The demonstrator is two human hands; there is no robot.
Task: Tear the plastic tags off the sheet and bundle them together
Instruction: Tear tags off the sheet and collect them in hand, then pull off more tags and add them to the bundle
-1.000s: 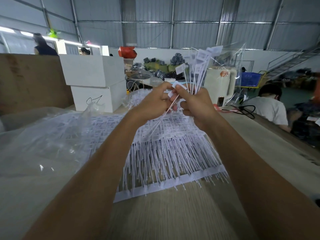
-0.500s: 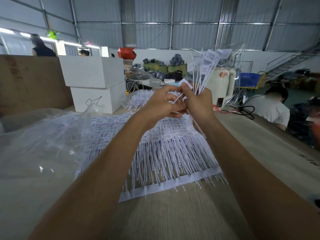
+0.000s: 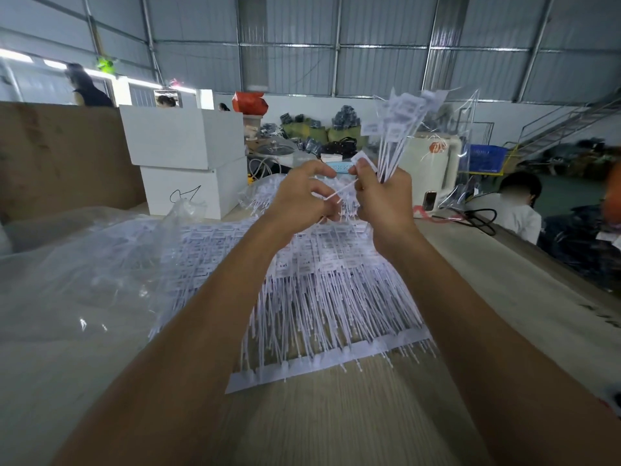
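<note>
A sheet of white plastic tags (image 3: pixel 322 297) lies on the wooden table, its thin stems running down to a white strip at the near edge. My right hand (image 3: pixel 384 200) is raised above it and grips a bundle of torn-off tags (image 3: pixel 391 139) that fans upward, label ends on top. A single loose tag (image 3: pixel 349 183) slants between both hands. Its label end sits by my right thumb. My left hand (image 3: pixel 302 200) is beside the right with curled fingers and pinches the stem end of that tag.
Crumpled clear plastic wrap (image 3: pixel 84 274) covers the table's left side. Two stacked white boxes (image 3: pixel 188 163) and a brown board (image 3: pixel 60 156) stand behind. A white appliance (image 3: pixel 433 169) is at the back right. A seated person (image 3: pixel 514 210) is by the right edge.
The bundle in my right hand has lifted slightly and tilted right. My left hand has slid down the single tag's stem, and its fingers have spread a little apart.
</note>
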